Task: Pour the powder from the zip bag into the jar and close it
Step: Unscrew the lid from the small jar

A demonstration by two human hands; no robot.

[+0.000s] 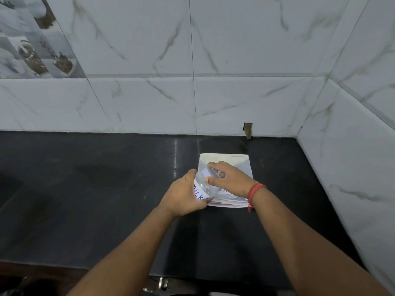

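Setting: black counter (106, 189) in a corner of white marbled wall tiles (235, 99), with a small gap in the tiles at the counter's back edge.
Jar (206, 185): clear plastic, tilted with its top toward the wall and to the right, held above the counter; a white label with blue letters reading "MILK" wraps its side. It looks empty, though I cannot be sure.
Left hand (183, 197): closed around the jar's lower body, fingers wrapped under it, carrying its weight.
Right hand (226, 178): fingers and thumb curled over the jar's top end, gripping the lid (211, 172); a red thread is tied at the wrist.
Bag (226, 161): lies flat on the counter just behind and under the hands, partly hidden by the right hand; its zip edge sits toward the wall and appears shut.
Step in hand: judged to be unscrewing the lid, since no powder seems to be in the jar yet.
Doing it well: keep the left grip firm and low so the thin wall does not buckle; turn the lid with the right fingertips alone; bring the jar upright before the lid comes free.
After that: the lid wants a spot on the counter clear of the bag, and the jar should stand near the bag.
Risk: squeezing the soft plastic may bind the threads.
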